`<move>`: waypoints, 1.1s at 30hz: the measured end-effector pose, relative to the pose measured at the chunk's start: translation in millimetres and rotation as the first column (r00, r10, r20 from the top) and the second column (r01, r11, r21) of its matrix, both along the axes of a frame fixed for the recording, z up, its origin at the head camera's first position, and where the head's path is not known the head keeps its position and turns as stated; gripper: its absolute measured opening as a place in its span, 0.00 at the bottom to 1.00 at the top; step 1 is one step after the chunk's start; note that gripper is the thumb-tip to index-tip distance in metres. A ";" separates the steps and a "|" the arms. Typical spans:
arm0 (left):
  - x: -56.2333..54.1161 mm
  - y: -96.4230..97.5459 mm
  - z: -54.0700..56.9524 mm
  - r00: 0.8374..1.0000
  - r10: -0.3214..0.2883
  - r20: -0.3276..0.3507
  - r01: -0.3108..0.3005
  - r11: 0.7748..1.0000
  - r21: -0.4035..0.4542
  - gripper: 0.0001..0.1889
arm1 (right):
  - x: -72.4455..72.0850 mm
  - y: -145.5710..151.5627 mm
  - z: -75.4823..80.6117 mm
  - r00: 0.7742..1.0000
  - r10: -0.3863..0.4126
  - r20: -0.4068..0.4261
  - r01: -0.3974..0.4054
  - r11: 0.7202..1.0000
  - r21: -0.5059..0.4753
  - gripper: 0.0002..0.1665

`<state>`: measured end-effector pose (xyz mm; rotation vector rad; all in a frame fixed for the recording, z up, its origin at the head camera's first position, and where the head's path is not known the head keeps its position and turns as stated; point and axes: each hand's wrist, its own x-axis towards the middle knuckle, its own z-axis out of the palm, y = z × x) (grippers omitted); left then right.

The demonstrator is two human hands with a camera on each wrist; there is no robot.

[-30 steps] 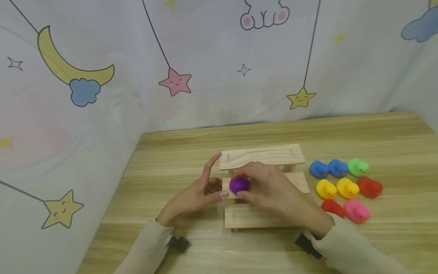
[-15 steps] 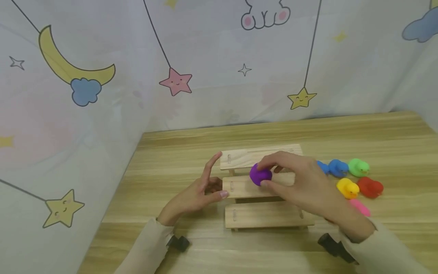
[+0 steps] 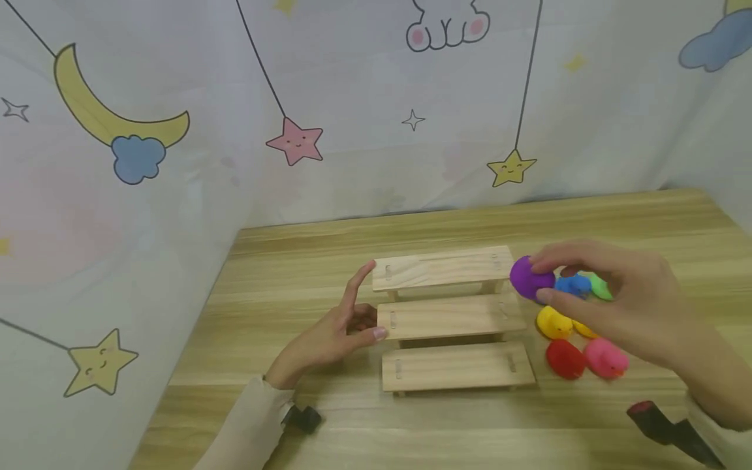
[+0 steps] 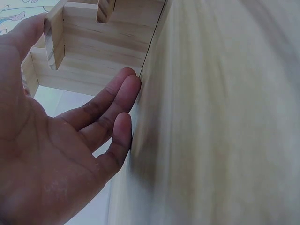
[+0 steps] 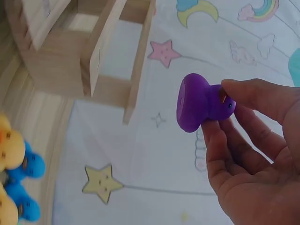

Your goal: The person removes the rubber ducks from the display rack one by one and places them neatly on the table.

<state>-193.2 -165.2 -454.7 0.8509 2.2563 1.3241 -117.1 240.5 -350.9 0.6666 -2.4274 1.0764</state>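
My right hand (image 3: 631, 297) pinches a purple toy duck (image 5: 193, 104) between thumb and fingers. It is raised beside the right end of a three-step wooden stand (image 3: 443, 316), and in the head view it overlaps the blue ducks behind. At the stand's left end is my left hand (image 3: 326, 336), its index finger reaching the top step's corner and its thumb at the middle step. In the left wrist view the other fingers (image 4: 123, 129) of that hand are loosely bent close to the tabletop, holding nothing. All three steps are bare.
Right of the stand lie several toy ducks: a blue duck (image 3: 572, 285), a green duck (image 3: 600, 287), a yellow duck (image 3: 553, 322), a red duck (image 3: 565, 359) and a pink duck (image 3: 606, 358). A printed curtain (image 3: 376, 176) hangs behind the wooden table (image 3: 305, 261).
My right hand has lifted the purple duck off the middle step and carried it right, past the stand's right end. The left hand has stayed at the stand.
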 end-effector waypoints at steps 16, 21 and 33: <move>0.3 0.0 0.1 1.000 0.003 0.006 -0.003 1.000 -0.014 0.57 | 21.1 81.5 -49.4 0.982 -0.144 0.124 0.161 0.976 -0.148 0.27; 0.2 0.7 0.7 1.000 0.004 0.015 -0.003 1.000 -0.007 0.56 | 21.7 112.9 -78.7 0.985 -0.154 0.079 0.166 0.971 -0.175 0.29; 1.0 0.5 0.8 1.000 0.003 0.009 -0.003 1.000 -0.004 0.57 | 43.3 153.6 -137.6 0.985 -0.157 0.068 0.165 0.976 -0.141 0.40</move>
